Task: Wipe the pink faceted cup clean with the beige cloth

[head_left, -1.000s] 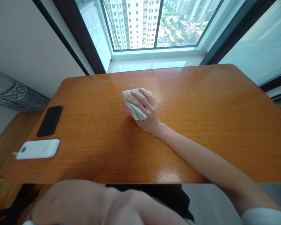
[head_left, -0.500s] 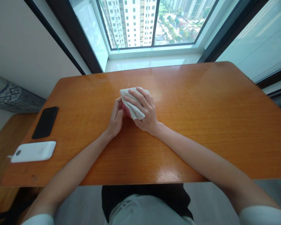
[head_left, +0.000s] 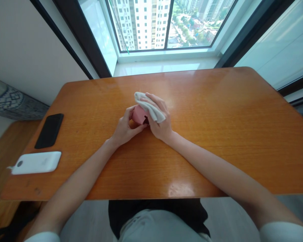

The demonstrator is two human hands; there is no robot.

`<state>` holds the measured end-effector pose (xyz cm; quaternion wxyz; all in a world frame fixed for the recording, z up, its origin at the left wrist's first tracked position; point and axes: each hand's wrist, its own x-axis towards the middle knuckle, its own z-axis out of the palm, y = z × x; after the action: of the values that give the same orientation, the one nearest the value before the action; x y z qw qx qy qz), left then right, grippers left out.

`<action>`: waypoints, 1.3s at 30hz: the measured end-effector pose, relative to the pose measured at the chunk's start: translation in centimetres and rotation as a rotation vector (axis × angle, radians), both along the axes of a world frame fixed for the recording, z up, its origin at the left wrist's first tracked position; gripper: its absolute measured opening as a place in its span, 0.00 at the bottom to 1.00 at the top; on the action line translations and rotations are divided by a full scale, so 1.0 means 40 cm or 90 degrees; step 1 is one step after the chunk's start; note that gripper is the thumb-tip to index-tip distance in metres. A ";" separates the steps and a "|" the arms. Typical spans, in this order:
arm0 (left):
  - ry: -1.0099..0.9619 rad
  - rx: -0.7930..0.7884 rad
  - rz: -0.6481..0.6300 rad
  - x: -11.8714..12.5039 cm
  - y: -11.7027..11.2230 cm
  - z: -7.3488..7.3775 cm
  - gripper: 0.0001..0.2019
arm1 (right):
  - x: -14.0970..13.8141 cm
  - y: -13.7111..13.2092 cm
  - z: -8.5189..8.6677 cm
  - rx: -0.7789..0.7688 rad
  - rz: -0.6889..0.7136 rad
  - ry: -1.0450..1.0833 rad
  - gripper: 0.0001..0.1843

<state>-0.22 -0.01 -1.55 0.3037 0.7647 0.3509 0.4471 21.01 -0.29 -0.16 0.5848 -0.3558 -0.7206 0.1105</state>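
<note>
Head view, left hand (head_left: 123,130) gripping pink object (head_left: 139,115), right hand (head_left: 159,123) gripping white cloth (head_left: 151,109)

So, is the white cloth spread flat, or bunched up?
Bunched: the white cloth forms a narrow crumpled strip, held by the right hand against a pink object.

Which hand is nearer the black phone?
Left. The left hand is to the right of the black phone in view; the right hand lies farther right, beyond the left hand.
</note>
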 end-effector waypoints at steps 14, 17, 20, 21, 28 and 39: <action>0.023 0.007 0.008 -0.014 0.000 -0.006 0.34 | 0.018 -0.035 0.022 0.061 0.029 -0.188 0.28; 0.021 0.005 0.014 -0.013 -0.001 -0.008 0.32 | 0.016 -0.032 0.020 0.061 0.025 -0.200 0.28; 0.011 -0.004 0.024 -0.003 -0.005 0.000 0.41 | 0.004 0.002 0.002 -0.045 -0.008 -0.014 0.26; 0.010 -0.010 0.024 0.000 -0.006 0.004 0.43 | 0.000 0.015 -0.004 -0.093 -0.017 0.059 0.27; 0.004 -0.002 0.001 -0.007 -0.009 0.000 0.42 | 0.008 -0.010 0.006 -0.018 0.003 -0.007 0.26; -0.008 -0.021 0.017 0.001 -0.014 0.004 0.42 | -0.004 0.019 -0.003 -0.128 -0.015 0.122 0.29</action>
<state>-0.16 -0.57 -1.38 0.3124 0.7518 0.3668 0.4501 20.87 0.46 -0.29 0.6133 -0.4091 -0.6426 0.2088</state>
